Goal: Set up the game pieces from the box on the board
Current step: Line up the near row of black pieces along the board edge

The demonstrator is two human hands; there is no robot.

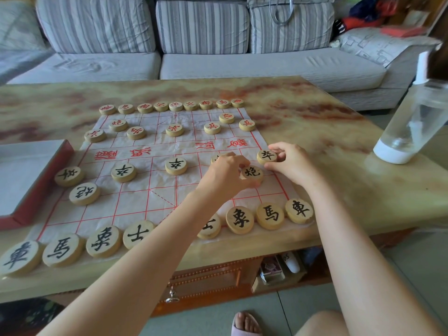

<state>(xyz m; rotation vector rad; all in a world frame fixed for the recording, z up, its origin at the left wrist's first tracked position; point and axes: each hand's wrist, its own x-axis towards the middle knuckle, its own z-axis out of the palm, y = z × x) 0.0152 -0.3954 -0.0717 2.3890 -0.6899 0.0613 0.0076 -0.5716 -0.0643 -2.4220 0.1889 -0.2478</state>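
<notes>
Forearms [145, 251] outstretched, left hand [225, 174] pinches cannon piece [252, 173], right hand [292, 163] soldier piece [266, 156].

pieces [176, 166] on board [135, 202]; box [26, 175] left

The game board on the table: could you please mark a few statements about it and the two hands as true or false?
The left hand grips a black cannon piece. True.
The right hand is flat and empty. False: it pinches a black soldier piece at the board's right edge.
Red-lettered pieces line the board's far side. True.
The clear bottle stands on the board. False: it stands on the table, right of the board.
</notes>
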